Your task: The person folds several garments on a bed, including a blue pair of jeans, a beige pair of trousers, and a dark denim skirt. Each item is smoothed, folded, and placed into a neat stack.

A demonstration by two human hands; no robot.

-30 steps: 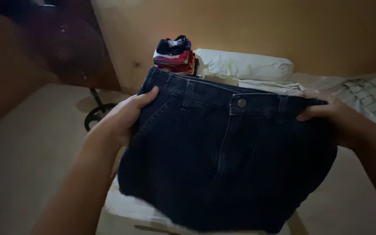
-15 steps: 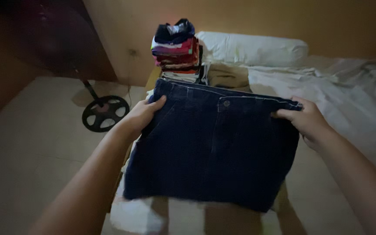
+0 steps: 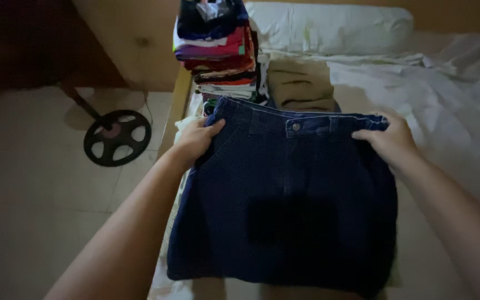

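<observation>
Head view: dark denim skirt [image 3: 284, 200] spread flat at frame centre on bed [image 3: 451, 111]. Left hand [image 3: 195, 141] fingers gripping waistband's left corner; right hand [image 3: 390, 141] fingers pinching right corner. Folded clothes stack [image 3: 218, 50] upper centre.

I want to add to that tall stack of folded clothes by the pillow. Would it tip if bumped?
Probably fairly easily. The stack of folded clothes rises much taller than it is wide, and its layers sit unevenly. It also stands near the edge of the bed, so a nudge could likely spill the soft, loose top pieces toward the floor.
</observation>
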